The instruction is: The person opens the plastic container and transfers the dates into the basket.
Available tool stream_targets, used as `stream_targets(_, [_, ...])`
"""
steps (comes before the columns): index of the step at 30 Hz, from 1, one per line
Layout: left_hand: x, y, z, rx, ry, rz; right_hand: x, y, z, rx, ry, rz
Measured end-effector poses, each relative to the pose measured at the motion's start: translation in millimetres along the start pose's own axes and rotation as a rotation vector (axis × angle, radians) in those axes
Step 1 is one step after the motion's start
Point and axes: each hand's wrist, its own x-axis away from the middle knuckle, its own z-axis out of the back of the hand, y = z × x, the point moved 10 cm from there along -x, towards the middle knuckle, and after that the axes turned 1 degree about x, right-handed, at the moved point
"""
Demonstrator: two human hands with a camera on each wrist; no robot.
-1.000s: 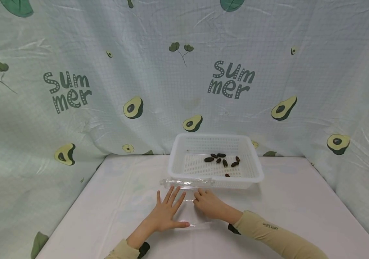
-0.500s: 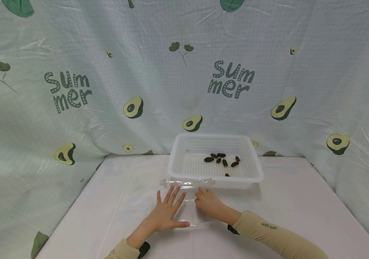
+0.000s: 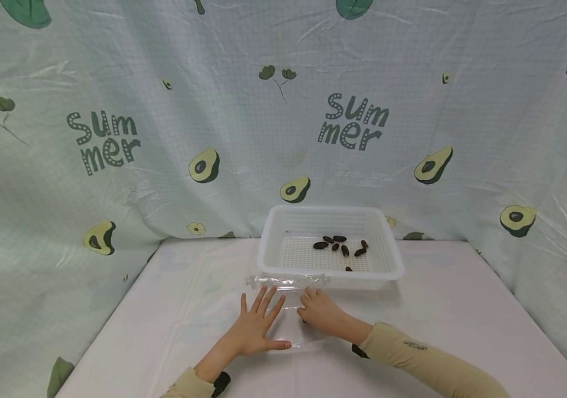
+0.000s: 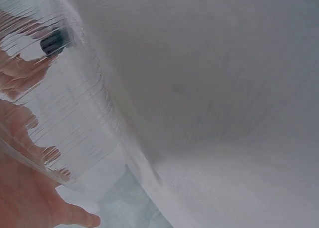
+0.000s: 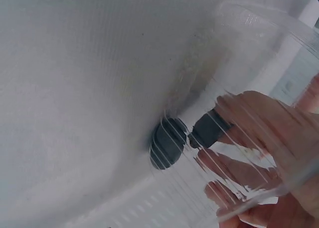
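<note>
My left hand [image 3: 253, 329] spreads its fingers straight against a clear plastic box [image 3: 283, 327] on the table. In the left wrist view, the box's ribbed wall [image 4: 75, 108] lies in front of those fingers. My right hand [image 3: 325, 315] is at the box's right side, fingers curled. Through the clear plastic in the right wrist view, its fingertips pinch a dark, date-like piece [image 5: 205, 130]. Beside that appears a second dark oval shape [image 5: 167, 145]. From the head, the right hand mostly hides the held piece; only a dark spot shows under the fingers.
Behind the box stands a white perforated basket [image 3: 333, 275] with several dark oval pieces [image 3: 345, 250] in it. A crinkled clear plastic strip [image 3: 288, 282] lies between box and basket. The table wears a pale cloth [image 3: 203, 287]; a printed curtain [image 3: 243, 121] hangs behind.
A dark spot now shows beneath my right fingers, which have shifted only slightly. The left hand stays in place, and the pieces in the basket have not moved.
</note>
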Motion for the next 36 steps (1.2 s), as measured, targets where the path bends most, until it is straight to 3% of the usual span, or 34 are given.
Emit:
stream_targets(11, [0.3,-0.2,-2.0,-0.016,-0.011,0.001,11.6,4.8,29.7,-0.021,0.139,0.055])
stream_targets(19, [0.8,0.7,-0.8,0.014,-0.018,0.006,30.8,20.1,46.2,-0.18,0.155,0.061])
stream_targets(27, [0.0,0.5,-1.8,0.007,-0.012,0.006,60.5,51.1,70.3,-0.31,0.245,0.024])
stream_targets(36, [-0.6,-0.9,-1.6,0.001,-0.01,0.01,87.2,105.9,75.8,-0.284,0.324,-0.077])
